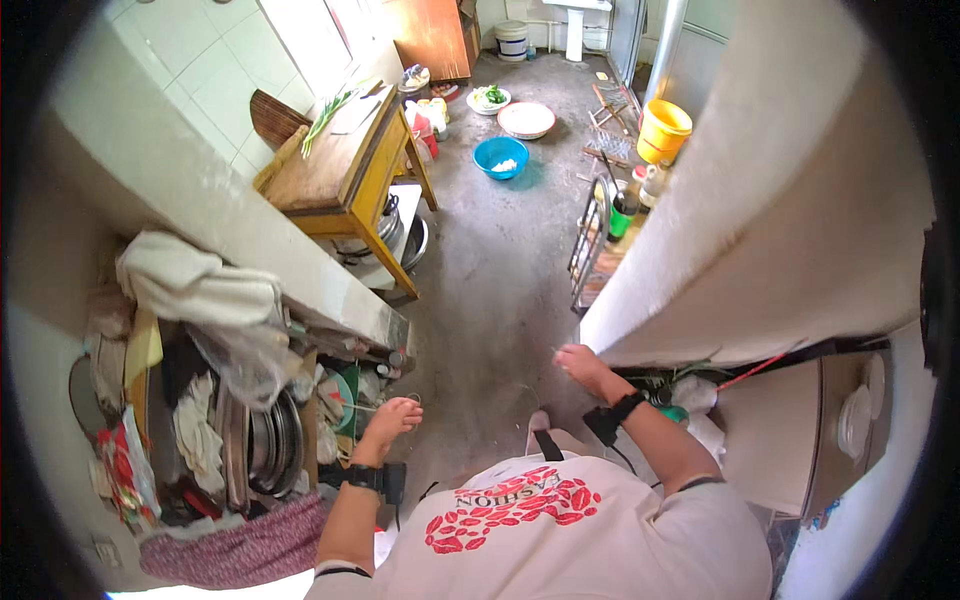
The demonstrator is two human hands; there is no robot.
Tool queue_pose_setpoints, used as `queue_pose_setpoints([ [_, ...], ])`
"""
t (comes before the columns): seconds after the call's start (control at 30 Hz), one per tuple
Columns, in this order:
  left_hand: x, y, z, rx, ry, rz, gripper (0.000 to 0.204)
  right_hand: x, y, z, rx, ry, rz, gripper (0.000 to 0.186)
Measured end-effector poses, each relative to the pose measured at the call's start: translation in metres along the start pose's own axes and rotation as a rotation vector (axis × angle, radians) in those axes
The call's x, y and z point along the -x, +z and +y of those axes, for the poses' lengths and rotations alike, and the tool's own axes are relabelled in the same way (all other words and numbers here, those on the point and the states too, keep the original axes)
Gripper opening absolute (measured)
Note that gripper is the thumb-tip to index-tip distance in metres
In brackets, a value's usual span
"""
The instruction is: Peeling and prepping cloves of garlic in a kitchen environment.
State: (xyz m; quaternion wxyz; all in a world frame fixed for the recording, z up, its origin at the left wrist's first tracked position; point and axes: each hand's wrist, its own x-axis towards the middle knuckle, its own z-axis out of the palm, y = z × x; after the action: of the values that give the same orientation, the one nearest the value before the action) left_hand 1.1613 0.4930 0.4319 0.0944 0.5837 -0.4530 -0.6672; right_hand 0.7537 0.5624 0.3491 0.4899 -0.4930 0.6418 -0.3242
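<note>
My left hand [392, 420] is closed, held out over the floor beside the cluttered shelf on the left. A thin pale strand [358, 406] sticks out from it on the left, and a fine loop shows by the fingertips. What the strand is made of is too small to tell. Further right, my right hand [582, 364] is raised near the foot of the white wall. Its fingers are pinched together, and whatever may be between them is too small to make out. Both wrists wear black straps.
Ahead stand a yellow wooden table [345, 190] bearing green onions [325, 122], a blue basin [500, 158] on the concrete floor, and a yellow bucket [664, 130]. Wall ends [660, 270] narrow the passage. Stacked metal pans [275, 445] fill the left shelf; a cardboard box [770, 430] sits right.
</note>
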Motion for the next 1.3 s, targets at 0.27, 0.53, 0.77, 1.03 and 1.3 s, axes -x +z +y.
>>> queue_pose_setpoints([
  [0.27,-0.064,-0.082,0.094,0.283,0.12,0.189,0.028,-0.21,-0.003,-0.146,-0.209,0.095,-0.112,0.02],
  [0.53,-0.222,-0.145,0.28,0.216,0.309,-0.018,0.028,-0.348,-0.08,-0.177,-0.303,0.356,0.024,0.016],
  [0.77,-0.312,-0.093,0.498,0.101,0.514,-0.479,0.031,-0.428,-0.147,-0.17,-0.594,0.457,0.263,0.016],
  [1.03,-0.334,0.017,0.702,-0.171,0.82,-0.846,0.051,-0.533,-0.267,-0.129,-0.965,0.41,0.35,0.011],
  [1.3,-0.354,0.163,0.797,-0.114,1.416,-1.438,0.023,-0.57,-0.346,-0.106,-1.12,0.435,0.413,0.01],
])
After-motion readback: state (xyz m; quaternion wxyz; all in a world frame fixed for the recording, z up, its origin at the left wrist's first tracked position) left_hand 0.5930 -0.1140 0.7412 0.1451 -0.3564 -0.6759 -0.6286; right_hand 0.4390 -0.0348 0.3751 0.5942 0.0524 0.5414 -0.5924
